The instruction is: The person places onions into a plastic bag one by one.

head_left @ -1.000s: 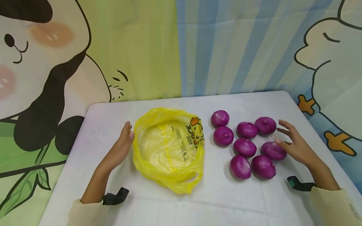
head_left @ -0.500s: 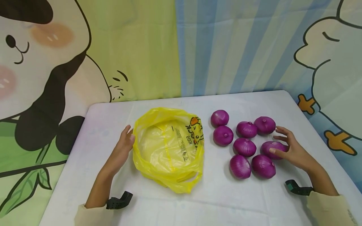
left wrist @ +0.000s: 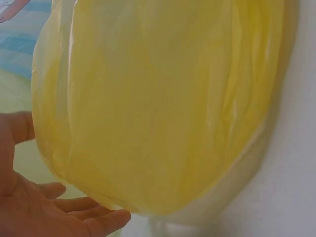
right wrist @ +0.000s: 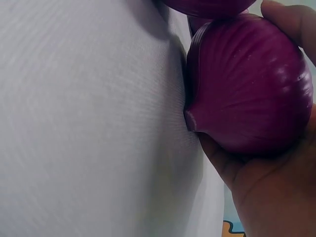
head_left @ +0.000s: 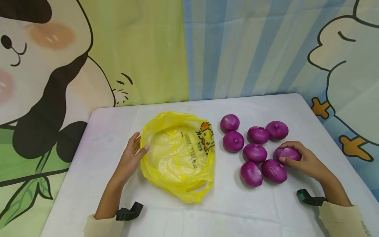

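A yellow plastic bag (head_left: pixel 174 154) with a printed cartoon stands with its mouth spread wide on the table's left half. My left hand (head_left: pixel 130 158) is at the bag's left side, thumb at the rim and relaxed fingers along the outside. In the left wrist view the fingertips (left wrist: pixel 111 220) touch or nearly touch the bag's lower edge, and the thumb is partly hidden behind it. At the right of a group of purple onions, my right hand (head_left: pixel 308 163) grips one red onion (right wrist: pixel 252 89) between thumb and fingers. That onion still sits low, by the tabletop.
Several more red onions (head_left: pixel 255 153) lie close together between the bag and my right hand. They rest on a white-covered table (head_left: pixel 237 210). Behind the table hangs a cartoon-printed cloth (head_left: pixel 148 49). A black wrist device (head_left: pixel 130 211) is on each forearm.
My right hand has come down over the rightmost onion and closed its fingers round it. My left hand has moved slightly right, its thumb now at the bag's rim.
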Demonstrator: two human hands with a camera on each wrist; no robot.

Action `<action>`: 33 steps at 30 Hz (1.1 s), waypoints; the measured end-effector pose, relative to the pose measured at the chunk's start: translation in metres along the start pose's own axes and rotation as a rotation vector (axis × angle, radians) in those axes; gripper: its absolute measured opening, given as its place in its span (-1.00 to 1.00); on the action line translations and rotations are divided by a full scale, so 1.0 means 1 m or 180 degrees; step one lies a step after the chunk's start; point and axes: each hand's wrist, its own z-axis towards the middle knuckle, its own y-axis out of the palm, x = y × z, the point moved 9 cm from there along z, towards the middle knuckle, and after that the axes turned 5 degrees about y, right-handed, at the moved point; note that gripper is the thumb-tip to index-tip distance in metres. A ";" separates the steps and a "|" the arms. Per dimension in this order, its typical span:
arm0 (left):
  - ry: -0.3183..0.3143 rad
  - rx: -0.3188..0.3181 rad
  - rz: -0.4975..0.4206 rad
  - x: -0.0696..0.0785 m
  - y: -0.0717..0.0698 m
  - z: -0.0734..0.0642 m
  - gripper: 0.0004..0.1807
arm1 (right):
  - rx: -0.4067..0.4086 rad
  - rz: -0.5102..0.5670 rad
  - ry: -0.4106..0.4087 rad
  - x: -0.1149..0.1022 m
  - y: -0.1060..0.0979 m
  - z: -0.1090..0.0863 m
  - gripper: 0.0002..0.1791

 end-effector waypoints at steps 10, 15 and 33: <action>0.0020 0.0179 -0.0015 -0.003 0.000 0.002 -0.25 | 0.0083 -0.0076 -0.0029 -0.001 0.000 0.003 -0.51; 0.0149 0.0343 -0.0004 -0.005 -0.002 0.001 -0.39 | 0.0169 -0.0038 -0.0130 -0.012 -0.003 0.002 -0.50; 0.0155 0.0619 -0.0084 -0.008 0.000 0.001 -0.41 | 0.0424 0.0284 -0.0337 -0.070 -0.010 0.007 -0.50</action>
